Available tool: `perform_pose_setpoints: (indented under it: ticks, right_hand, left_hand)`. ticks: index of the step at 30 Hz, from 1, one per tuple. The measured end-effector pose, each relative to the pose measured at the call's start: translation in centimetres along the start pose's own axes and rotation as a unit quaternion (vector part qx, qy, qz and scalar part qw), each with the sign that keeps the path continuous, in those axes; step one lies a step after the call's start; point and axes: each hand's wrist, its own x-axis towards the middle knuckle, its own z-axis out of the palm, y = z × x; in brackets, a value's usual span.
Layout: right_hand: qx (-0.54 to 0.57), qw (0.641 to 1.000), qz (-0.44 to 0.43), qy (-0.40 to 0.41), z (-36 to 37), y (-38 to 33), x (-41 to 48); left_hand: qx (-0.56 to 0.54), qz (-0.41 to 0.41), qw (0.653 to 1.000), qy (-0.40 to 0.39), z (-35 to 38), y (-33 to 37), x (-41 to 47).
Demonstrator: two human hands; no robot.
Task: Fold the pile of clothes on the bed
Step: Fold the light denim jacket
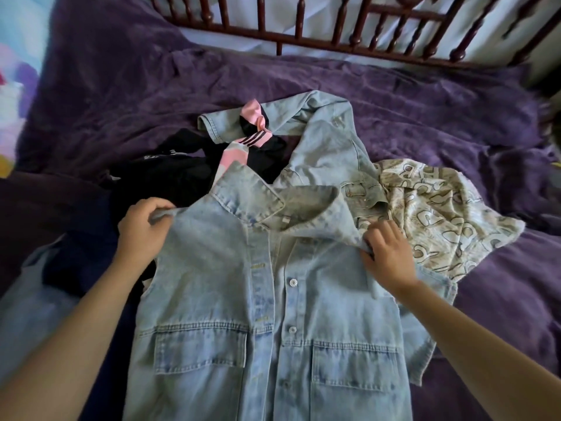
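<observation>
Two hands are in view, and both hold one denim shirt (pixel 273 299) that lies front side up on the bed (pixel 151 86), nearest to the person. The left hand (pixel 142 229) grips the shirt's shoulder edge with curled fingers. The right hand (pixel 388 253) pinches the cloth at the other shoulder, just under the collar tip. On the shirt I count two chest pockets and two white buttons; its lower part is cut off by the bottom of the picture.

Behind the shirt is the pile. It has one second denim garment (pixel 328 138), one black and pink garment (pixel 255 138) partly tucked under that denim, one black garment (pixel 170 174) and one beige printed cloth (pixel 431 214) with large letters. A denim waistband (pixel 361 189) shows between the shirt and the beige cloth; I cannot tell which garment it belongs to. At the left a dark navy cloth (pixel 79 256) is in shadow and its shape is hard to make out. A wooden rail (pixel 334 25) runs along the far side of the bed
</observation>
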Motion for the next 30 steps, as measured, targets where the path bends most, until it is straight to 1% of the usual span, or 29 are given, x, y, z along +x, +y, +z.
perform_pose_setpoints:
  ticks: [1, 2, 3, 5, 6, 7, 8, 9, 10, 11, 12, 13, 14, 15, 16, 17, 18, 19, 21, 23, 24, 25, 26, 28, 30]
  right_hand:
    - [-0.003, 0.999, -0.031, 0.008, -0.3, -0.3, -1.7]
    - [-0.006, 0.998, -0.060, -0.001, -0.7, -0.7, -3.4]
    - [-0.012, 0.995, -0.089, -0.034, -0.9, -1.0, -5.2]
    - [-0.051, 0.977, -0.130, -0.161, -0.7, -1.5, -8.5]
    - [-0.071, 0.957, -0.128, -0.250, -0.4, -1.6, -9.9]
    - [-0.094, 0.926, -0.105, -0.350, -0.2, -1.9, -10.8]
    - [-0.113, 0.896, -0.067, -0.425, 0.2, -2.1, -11.7]
    - [-0.119, 0.881, -0.058, -0.455, 0.6, -2.3, -12.2]
    - [-0.138, 0.870, -0.063, -0.468, 0.7, -2.7, -12.2]
    - [-0.142, 0.864, -0.073, -0.477, 0.9, -3.1, -12.0]
    - [-0.152, 0.849, -0.078, -0.499, 0.9, -3.6, -11.5]
    - [-0.155, 0.848, -0.085, -0.500, 0.8, -4.2, -10.7]
    - [-0.158, 0.849, -0.076, -0.498, 0.4, -4.9, -9.8]
    - [-0.155, 0.864, -0.070, -0.474, 0.3, -5.4, -8.9]
    - [-0.141, 0.868, -0.048, -0.473, 0.3, -5.7, -8.0]
    - [-0.117, 0.882, -0.014, -0.457, 0.7, -5.6, -7.3]
    - [-0.115, 0.877, 0.013, -0.466, 1.1, -5.3, -6.8]
    - [-0.104, 0.874, 0.048, -0.472, 1.6, -5.1, -6.2]
    - [-0.092, 0.874, 0.105, -0.466, 2.5, -4.6, -5.2]
    - [-0.076, 0.866, 0.147, -0.472, 3.3, -4.0, -4.8]
    - [-0.076, 0.858, 0.158, -0.482, 3.6, -3.7, -4.8]
    - [-0.083, 0.853, 0.162, -0.488, 3.8, -3.5, -4.7]
    - [-0.093, 0.855, 0.159, -0.485, 4.1, -3.3, -4.6]
    - [-0.125, 0.864, 0.148, -0.464, 4.6, -3.1, -4.3]
    - [-0.140, 0.868, 0.136, -0.457, 4.9, -2.5, -4.0]
  left_hand:
    - [0.018, 0.030, 0.999, 0.013, -0.6, -0.4, -1.7]
    - [0.045, 0.067, 0.996, 0.023, -1.1, -0.9, -3.5]
    - [0.085, 0.104, 0.990, 0.031, -1.4, -2.0, -5.3]
    - [0.191, 0.153, 0.969, 0.023, -1.4, -4.7, -8.7]
    - [0.244, 0.149, 0.958, -0.006, -1.2, -5.9, -10.5]
    - [0.292, 0.138, 0.945, -0.041, -0.9, -7.1, -12.1]
    - [0.333, 0.119, 0.932, -0.082, -0.5, -8.4, -13.5]
    - [0.366, 0.096, 0.919, -0.112, -0.3, -9.3, -14.4]
    - [0.395, 0.059, 0.906, -0.144, -0.2, -9.5, -15.0]
    - [0.410, 0.006, 0.895, -0.174, -0.3, -9.3, -15.2]
    - [0.419, -0.046, 0.886, -0.196, -0.3, -8.7, -15.0]
    - [0.429, -0.090, 0.876, -0.200, -0.4, -7.9, -14.6]
    - [0.434, -0.100, 0.876, -0.184, -0.5, -7.0, -14.2]
    - [0.426, -0.100, 0.882, -0.176, -0.4, -6.3, -13.6]
    - [0.412, -0.073, 0.896, -0.150, -0.2, -5.8, -13.1]
    - [0.402, -0.035, 0.906, -0.128, 0.2, -5.6, -12.4]
    - [0.389, -0.013, 0.915, -0.112, 0.7, -5.2, -11.7]
    - [0.381, 0.010, 0.916, -0.123, 1.1, -4.7, -10.8]
    - [0.406, 0.067, 0.895, -0.173, 2.3, -3.3, -8.9]
    - [0.433, 0.068, 0.860, -0.261, 3.5, -2.9, -7.4]
    - [0.447, 0.059, 0.837, -0.309, 3.9, -2.8, -6.8]
    - [0.457, 0.063, 0.820, -0.338, 4.3, -2.7, -6.2]
    - [0.465, 0.069, 0.810, -0.350, 4.4, -2.5, -5.7]
    - [0.492, 0.074, 0.795, -0.347, 4.5, -2.4, -4.6]
    - [0.496, 0.086, 0.794, -0.340, 4.2, -3.1, -3.5]
